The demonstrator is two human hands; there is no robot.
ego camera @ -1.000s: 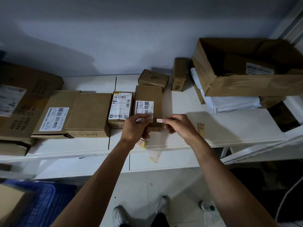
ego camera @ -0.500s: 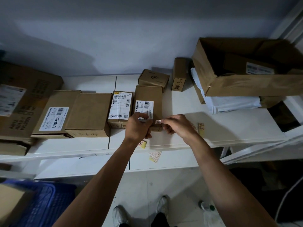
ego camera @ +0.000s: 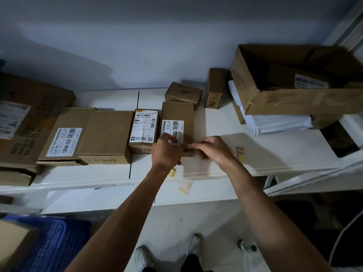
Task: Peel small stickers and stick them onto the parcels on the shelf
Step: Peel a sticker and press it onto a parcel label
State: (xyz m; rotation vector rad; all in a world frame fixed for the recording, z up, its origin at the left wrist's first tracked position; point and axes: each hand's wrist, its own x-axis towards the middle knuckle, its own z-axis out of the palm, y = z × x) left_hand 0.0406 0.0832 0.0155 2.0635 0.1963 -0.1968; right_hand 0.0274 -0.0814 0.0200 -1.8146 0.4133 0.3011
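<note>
Sticker (ego camera: 190, 146) pinched in right hand (ego camera: 213, 149) at parcel (ego camera: 177, 112), left hand (ego camera: 167, 152) fingertips hidden, perhaps touching, cannot tell grip

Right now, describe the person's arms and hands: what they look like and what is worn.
The left arm and right arm are bare along their whole visible length: no sleeves. The left hand and right hand have no gloves; no watch or bracelet shows at either wrist. Below are white shoes and dark trousers.
</note>
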